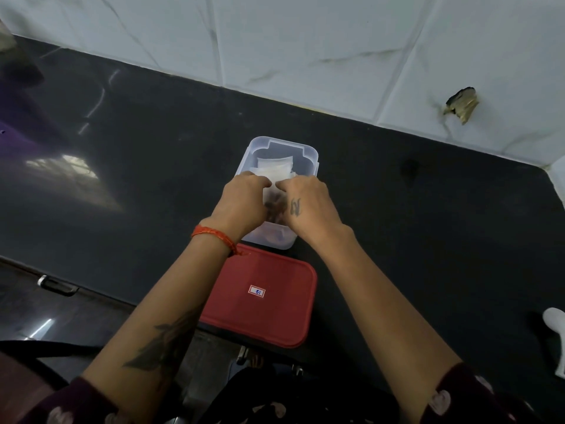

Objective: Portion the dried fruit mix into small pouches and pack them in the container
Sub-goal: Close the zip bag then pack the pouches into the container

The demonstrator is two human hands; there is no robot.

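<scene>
A clear plastic container stands on the dark countertop, mid-frame. Inside its far half lie pale small pouches. Over the container's near half, my left hand and my right hand together pinch the top edge of a small clear pouch that holds dark brown dried fruit. Both hands have their fingers curled on that pouch, thumbs close together. The pouch's lower part is hidden between my hands.
The container's red lid with a small white label lies flat just in front of it, near the counter's front edge. A white object sits at the far right. A drawer handle shows below the counter at left. The tiled wall runs behind.
</scene>
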